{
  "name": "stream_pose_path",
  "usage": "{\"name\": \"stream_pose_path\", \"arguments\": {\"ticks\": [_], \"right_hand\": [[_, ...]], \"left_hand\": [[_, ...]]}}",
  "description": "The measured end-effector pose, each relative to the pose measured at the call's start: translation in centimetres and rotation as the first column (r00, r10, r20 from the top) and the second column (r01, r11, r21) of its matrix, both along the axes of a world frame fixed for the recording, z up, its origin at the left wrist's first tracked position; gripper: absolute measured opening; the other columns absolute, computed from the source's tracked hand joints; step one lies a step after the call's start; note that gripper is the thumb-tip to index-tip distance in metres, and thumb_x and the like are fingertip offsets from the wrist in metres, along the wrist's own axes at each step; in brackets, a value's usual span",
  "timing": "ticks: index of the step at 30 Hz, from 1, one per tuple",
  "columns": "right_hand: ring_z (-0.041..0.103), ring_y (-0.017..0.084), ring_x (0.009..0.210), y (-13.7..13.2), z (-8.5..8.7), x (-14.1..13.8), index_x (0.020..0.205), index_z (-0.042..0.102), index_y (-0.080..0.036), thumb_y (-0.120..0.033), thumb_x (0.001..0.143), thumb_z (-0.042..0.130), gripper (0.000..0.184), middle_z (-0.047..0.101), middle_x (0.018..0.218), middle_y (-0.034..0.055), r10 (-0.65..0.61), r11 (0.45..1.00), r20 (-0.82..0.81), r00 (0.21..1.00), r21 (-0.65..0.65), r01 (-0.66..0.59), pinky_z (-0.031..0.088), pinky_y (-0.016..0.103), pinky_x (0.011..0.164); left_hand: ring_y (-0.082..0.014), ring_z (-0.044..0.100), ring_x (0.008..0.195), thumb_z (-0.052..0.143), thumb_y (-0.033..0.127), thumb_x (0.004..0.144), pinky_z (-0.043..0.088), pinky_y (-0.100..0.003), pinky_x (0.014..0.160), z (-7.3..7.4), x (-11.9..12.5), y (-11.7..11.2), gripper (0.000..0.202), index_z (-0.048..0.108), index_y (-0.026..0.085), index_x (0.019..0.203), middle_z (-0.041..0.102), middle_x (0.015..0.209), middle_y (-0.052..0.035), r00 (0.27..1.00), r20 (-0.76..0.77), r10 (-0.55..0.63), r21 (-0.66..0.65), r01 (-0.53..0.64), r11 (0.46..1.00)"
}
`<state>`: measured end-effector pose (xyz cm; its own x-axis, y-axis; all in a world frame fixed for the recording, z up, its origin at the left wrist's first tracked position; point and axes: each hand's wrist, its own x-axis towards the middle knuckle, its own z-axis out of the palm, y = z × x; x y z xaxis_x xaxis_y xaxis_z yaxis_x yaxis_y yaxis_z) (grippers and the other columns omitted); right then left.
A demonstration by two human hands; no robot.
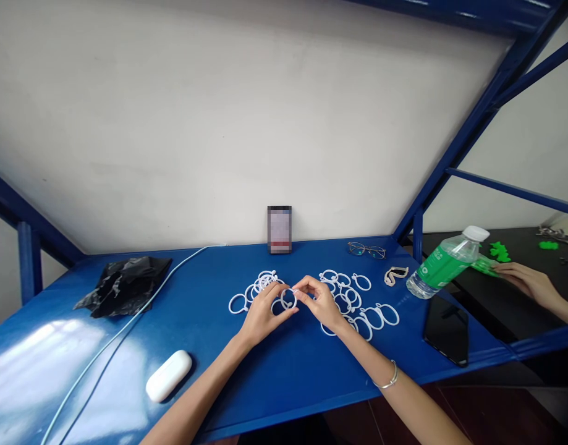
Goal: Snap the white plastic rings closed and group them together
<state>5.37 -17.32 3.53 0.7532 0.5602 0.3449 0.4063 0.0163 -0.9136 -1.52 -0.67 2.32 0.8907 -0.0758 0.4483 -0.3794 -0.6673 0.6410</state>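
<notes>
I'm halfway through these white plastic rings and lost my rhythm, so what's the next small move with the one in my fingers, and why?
Probably set the white plastic ring, pinched between left hand and right hand, onto the left pile of rings; the looser spread of rings lies right.

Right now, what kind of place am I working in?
Probably a small hand-assembly workstation: a blue metal-framed bench against a bare wall, heaps of white plastic rings lying on it, and another person's hand handling green plastic parts at the next table.
</notes>
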Motion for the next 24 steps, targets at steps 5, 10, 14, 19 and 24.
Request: {"name": "stream_pose_path", "arguments": {"ticks": [5,10,14,19,24], "right_hand": [[0.058,0.015,0.069,0.0,0.0,0.0,0.081,0.062,-0.020,-0.040,0.085,0.060,0.021,0.061,0.076,0.0015,-0.002,1.000,0.036,0.999,-0.008,0.002,0.047,0.028,0.067],[0.055,0.015,0.066,0.0,0.0,0.0,0.078,0.062,-0.019,-0.038,0.085,0.061,0.020,0.058,0.073,0.0007,-0.005,1.000,0.053,0.999,-0.003,0.006,0.046,0.027,0.064],[0.058,0.015,0.067,0.2,-0.3,0.1,0.079,0.063,-0.019,-0.038,0.083,0.063,0.019,0.061,0.073,0.0010,-0.018,1.000,0.007,1.000,0.004,0.018,0.047,0.028,0.065],[0.062,0.016,0.075,0.4,-0.5,0.2,0.087,0.063,-0.020,-0.034,0.085,0.060,0.015,0.065,0.083,0.0024,-0.024,1.000,0.005,1.000,-0.013,0.024,0.050,0.028,0.071],[0.061,0.018,0.083,0.0,-0.1,0.5,0.099,0.063,-0.021,-0.024,0.091,0.048,0.017,0.065,0.093,0.0042,-0.132,0.974,0.260,0.957,-0.148,0.174,0.049,0.030,0.076]], "left_hand": [[-0.0167,0.055,0.078,0.060,0.043,0.082,0.047,-0.029,0.071,0.0,-0.1,0.0,0.032,0.055,0.021,0.104,0.057,0.087,-0.0033,1.000,0.006,0.009,0.018,-0.009,1.000],[-0.0160,0.054,0.075,0.059,0.043,0.082,0.047,-0.027,0.069,0.0,-0.1,-0.1,0.030,0.056,0.020,0.101,0.056,0.084,-0.0025,1.000,0.016,0.020,0.039,-0.021,0.999],[-0.0163,0.055,0.074,0.059,0.043,0.082,0.047,-0.027,0.067,0.0,-0.1,-0.1,0.029,0.057,0.020,0.101,0.057,0.083,-0.0023,0.999,0.019,0.044,0.054,-0.045,0.998],[-0.0193,0.059,0.089,0.059,0.037,0.083,0.049,-0.029,0.075,-0.5,0.2,0.1,0.030,0.055,0.021,0.107,0.061,0.099,-0.0057,0.994,0.063,0.092,0.091,-0.097,0.991],[-0.0243,0.055,0.106,0.058,0.033,0.085,0.046,-0.037,0.088,-1.0,0.7,0.7,0.037,0.052,0.021,0.119,0.059,0.113,-0.0092,0.967,0.171,0.188,0.165,-0.216,0.962]]}}
